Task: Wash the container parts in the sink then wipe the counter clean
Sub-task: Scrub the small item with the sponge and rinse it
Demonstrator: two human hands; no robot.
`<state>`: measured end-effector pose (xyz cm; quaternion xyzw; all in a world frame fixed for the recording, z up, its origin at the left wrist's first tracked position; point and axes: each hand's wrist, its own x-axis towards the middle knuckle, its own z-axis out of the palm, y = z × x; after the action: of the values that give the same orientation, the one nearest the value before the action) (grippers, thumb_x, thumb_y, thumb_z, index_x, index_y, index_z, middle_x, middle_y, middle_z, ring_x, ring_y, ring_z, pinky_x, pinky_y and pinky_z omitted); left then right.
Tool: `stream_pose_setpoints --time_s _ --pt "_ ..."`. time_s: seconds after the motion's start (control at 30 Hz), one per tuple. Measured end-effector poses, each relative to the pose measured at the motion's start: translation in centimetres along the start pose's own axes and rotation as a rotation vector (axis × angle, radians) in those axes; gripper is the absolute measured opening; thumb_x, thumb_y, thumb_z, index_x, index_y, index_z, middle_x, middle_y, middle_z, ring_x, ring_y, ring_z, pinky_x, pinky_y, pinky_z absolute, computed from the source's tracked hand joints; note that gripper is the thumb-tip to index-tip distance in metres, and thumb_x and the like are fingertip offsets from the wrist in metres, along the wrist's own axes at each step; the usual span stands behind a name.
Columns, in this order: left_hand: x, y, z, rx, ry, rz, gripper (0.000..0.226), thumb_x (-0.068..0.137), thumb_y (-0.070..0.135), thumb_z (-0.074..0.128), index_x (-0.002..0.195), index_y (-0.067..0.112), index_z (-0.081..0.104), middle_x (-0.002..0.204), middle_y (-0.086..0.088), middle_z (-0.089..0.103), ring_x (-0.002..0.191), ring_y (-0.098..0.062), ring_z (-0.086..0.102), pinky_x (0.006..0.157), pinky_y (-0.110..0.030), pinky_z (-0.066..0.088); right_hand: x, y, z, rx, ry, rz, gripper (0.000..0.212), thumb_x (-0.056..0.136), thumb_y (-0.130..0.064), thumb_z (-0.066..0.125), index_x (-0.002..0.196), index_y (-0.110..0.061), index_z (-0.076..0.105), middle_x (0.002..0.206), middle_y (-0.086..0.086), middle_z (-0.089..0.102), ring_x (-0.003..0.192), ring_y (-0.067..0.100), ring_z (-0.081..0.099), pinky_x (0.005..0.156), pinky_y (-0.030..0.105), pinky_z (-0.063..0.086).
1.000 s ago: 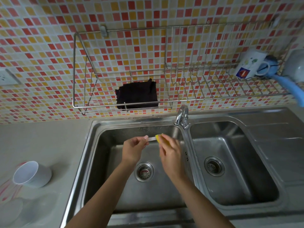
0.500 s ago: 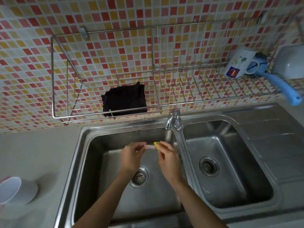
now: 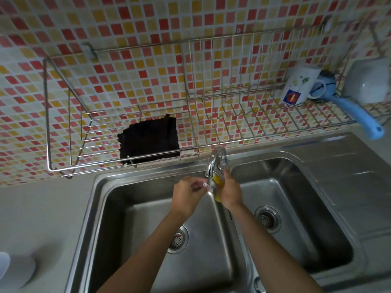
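both hands are up at the far edge of the left basin of the sink [image 3: 99,187], right under the tap [image 3: 213,163]. the left hand [image 3: 187,195] has its fingers curled in, pinching a small pale part [image 3: 204,185] that pokes out toward the right. the right hand [image 3: 229,191] is just beside it, fingers wrapped around a yellow sponge [image 3: 218,180], with the sponge touching or nearly touching the part under the spout. whether water is running, i cannot tell. below the forearms sits the left basin's drain [image 3: 178,238]; the right basin's drain [image 3: 267,218] is off to the right. on the wall, a wire rack [image 3: 63,123] hangs over the sink, with a dark cloth [image 3: 149,140] lying in its left section, and a white mug [image 3: 300,85] on its side next to a blue-handled utensil [image 3: 359,115] at the right end. on the grey desk [image 3: 42,208], at the near left edge, a white cup [image 3: 4,263] is partly cut off.
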<state>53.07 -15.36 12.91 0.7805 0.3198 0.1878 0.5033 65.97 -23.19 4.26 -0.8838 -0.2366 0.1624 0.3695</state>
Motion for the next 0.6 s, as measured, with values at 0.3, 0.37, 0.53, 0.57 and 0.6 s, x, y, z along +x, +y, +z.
stream_pose_setpoints --time_s 0.3,0.37,0.53,0.57,0.6 --pt "0.1 -0.4 0.5 0.029 -0.038 0.066 0.017 0.078 0.010 0.078 0.094 0.012 0.076 0.094 0.000 0.073 0.084 -0.007 0.069 0.080 -0.011 0.051 -2.2 0.7 -1.9 0.330 0.114 0.144 0.071 0.083 -0.028 0.073 0.146 -0.022 0.039 0.128 0.006 0.062 0.116 0.023 0.058 0.098 0.031 0.045" --pt "-0.1 -0.5 0.5 0.025 -0.046 0.089 0.018 0.079 0.010 0.078 0.096 0.013 0.076 0.097 -0.001 0.072 0.087 -0.009 0.069 0.083 -0.015 0.053 -3.3 1.5 -2.1 0.395 0.107 0.188 0.073 0.084 -0.031 0.073 0.147 -0.021 0.036 0.132 0.007 0.060 0.117 0.022 0.058 0.102 0.037 0.045" --pt "-0.7 -1.2 -0.1 0.059 -0.016 0.122 0.016 0.082 0.016 0.075 0.097 0.021 0.076 0.098 0.001 0.071 0.087 -0.007 0.068 0.081 -0.013 0.052 -5.9 3.5 -2.9 0.679 0.123 0.319 0.063 0.086 -0.010 0.070 0.143 -0.017 0.043 0.132 -0.007 0.055 0.096 0.002 0.061 0.090 0.029 0.050" --pt "-0.7 -1.3 -0.2 0.072 -0.003 0.128 0.016 0.082 0.016 0.075 0.097 0.023 0.076 0.097 0.001 0.071 0.087 -0.008 0.068 0.080 -0.012 0.051 -6.2 3.9 -2.9 0.717 0.123 0.343 0.061 0.086 -0.009 0.069 0.142 -0.017 0.045 0.131 -0.007 0.055 0.091 -0.003 0.058 0.087 0.027 0.049" --pt "-0.7 -1.4 -0.3 0.088 0.012 0.135 0.017 0.083 0.017 0.074 0.098 0.024 0.076 0.096 0.001 0.070 0.085 -0.008 0.067 0.078 -0.012 0.051 -6.3 4.3 -2.8 0.737 0.124 0.358 0.059 0.086 -0.009 0.069 0.140 -0.018 0.047 0.132 -0.007 0.055 0.092 -0.003 0.057 0.087 0.028 0.049"
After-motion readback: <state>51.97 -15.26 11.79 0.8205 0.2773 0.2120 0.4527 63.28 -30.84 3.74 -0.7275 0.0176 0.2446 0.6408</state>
